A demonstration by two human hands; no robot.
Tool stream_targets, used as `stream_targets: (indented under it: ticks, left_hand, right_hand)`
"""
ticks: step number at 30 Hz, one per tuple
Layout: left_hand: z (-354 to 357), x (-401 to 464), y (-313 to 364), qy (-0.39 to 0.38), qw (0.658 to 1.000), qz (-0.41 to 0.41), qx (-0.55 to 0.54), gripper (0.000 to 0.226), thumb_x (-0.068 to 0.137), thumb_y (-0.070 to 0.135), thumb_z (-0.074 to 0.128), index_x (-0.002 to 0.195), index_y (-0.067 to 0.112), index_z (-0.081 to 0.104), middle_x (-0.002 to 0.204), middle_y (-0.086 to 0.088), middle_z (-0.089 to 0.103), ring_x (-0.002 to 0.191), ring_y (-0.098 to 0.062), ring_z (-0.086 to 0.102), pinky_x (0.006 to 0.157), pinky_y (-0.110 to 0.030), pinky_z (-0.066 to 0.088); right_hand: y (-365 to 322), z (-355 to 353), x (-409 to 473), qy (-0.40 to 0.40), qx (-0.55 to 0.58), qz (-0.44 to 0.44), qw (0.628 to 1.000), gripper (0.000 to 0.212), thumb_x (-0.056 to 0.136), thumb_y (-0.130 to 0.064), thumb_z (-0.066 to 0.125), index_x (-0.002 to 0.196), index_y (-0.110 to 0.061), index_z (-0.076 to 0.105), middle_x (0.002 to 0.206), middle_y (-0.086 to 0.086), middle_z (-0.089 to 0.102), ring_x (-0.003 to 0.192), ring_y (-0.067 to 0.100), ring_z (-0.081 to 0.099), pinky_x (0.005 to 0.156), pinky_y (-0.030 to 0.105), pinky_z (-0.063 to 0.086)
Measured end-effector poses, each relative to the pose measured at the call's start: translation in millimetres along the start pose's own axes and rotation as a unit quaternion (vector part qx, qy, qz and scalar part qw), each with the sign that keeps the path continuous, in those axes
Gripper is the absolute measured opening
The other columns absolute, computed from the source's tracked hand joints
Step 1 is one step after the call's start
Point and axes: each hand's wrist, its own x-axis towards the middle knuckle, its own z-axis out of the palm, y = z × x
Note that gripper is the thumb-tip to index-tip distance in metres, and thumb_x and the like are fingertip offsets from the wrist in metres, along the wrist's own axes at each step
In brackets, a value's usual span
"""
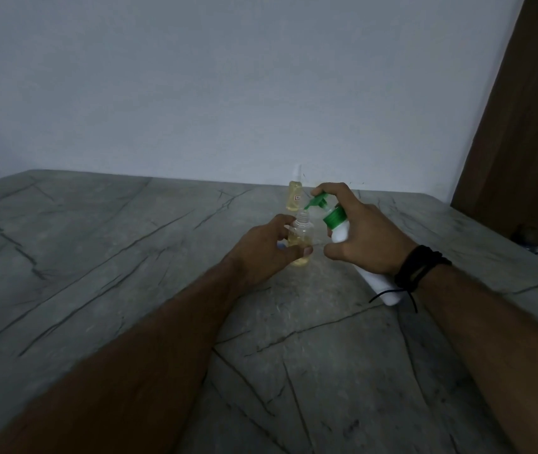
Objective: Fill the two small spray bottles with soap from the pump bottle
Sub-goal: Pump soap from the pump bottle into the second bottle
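The only marking present is a small red-and-white label on the far spray bottle (294, 197); its writing is too small and blurred to read. That bottle stands upright on the grey veined table (97, 257) near the back edge, capped with a pale sprayer top and filled most of the way with yellow liquid. The near spray bottle (299, 239) is clear plastic, uncapped, its threaded neck exposed — yellow liquid fills roughly its lower half. It stands upright, base on or just above the table; which cannot be told. The left hand (264, 250) grasps it around the body, thumb across the front and fingers behind. The pump bottle (339, 232) is white with a green collar and green pump head, no print visible on the exposed surface. It is held tilted, base towards the person and clear of the table, nozzle angled down just above the open neck of the near spray bottle. The right hand (362, 234) is closed around its upper body, one finger resting on top of the pump head. A black cord bracelet (420, 268) sits on the right wrist — loose ends hanging.
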Motion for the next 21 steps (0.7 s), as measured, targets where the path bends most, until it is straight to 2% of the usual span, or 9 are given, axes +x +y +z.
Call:
stream_targets:
  ticks: [3, 8, 12, 21]
  left_hand:
    - [-0.3, -0.5, -1.1, 0.002, 1.0, 0.002, 0.002, 0.069, 0.078, 0.056, 0.068, 0.134, 0.028, 0.041, 0.129, 0.002, 0.058, 0.096, -0.004, 0.049, 0.065, -0.011, 0.033]
    - [-0.3, -0.7, -1.1, 0.004, 1.0, 0.003, 0.007, 0.069, 0.077, 0.057, 0.068, 0.134, 0.029, 0.041, 0.128, 0.002, 0.059, 0.094, -0.003, 0.049, 0.064, -0.01, 0.032]
    - [-0.7, -1.0, -0.4, 0.003, 1.0, -0.001, 0.005, 0.07, 0.077, 0.058, 0.068, 0.134, 0.029, 0.04, 0.128, 0.002, 0.059, 0.093, -0.003, 0.049, 0.063, -0.01, 0.032]
    - [-1.4, -1.9, 1.5, -0.002, 1.0, 0.001, 0.005, 0.068, 0.079, 0.055, 0.068, 0.135, 0.027, 0.04, 0.13, 0.001, 0.057, 0.096, -0.004, 0.049, 0.065, -0.01, 0.033]
  right_hand:
    - [0.6, 0.2, 0.7, -0.002, 0.0, -0.001, 1.0, 0.075, 0.07, -0.006, 0.077, 0.132, -0.031, 0.043, 0.078, -0.012, 0.063, 0.065, 0.003, 0.062, 0.056, 0.009, 0.044]
    - [0.8, 0.4, 0.2, 0.001, -0.005, 0.0, 1.0, 0.078, 0.07, -0.007, 0.076, 0.133, -0.034, 0.041, 0.078, -0.008, 0.063, 0.064, 0.008, 0.062, 0.056, 0.015, 0.047]
    - [1.2, 0.6, 1.0, -0.001, -0.001, -0.002, 1.0, 0.077, 0.069, -0.006, 0.076, 0.132, -0.034, 0.041, 0.075, -0.013, 0.062, 0.063, 0.003, 0.062, 0.056, 0.01, 0.044]
    - [-0.2, 0.6, 0.1, 0.001, -0.002, -0.002, 1.0, 0.079, 0.069, -0.005, 0.076, 0.133, -0.033, 0.041, 0.077, -0.01, 0.063, 0.064, 0.006, 0.062, 0.056, 0.013, 0.046]
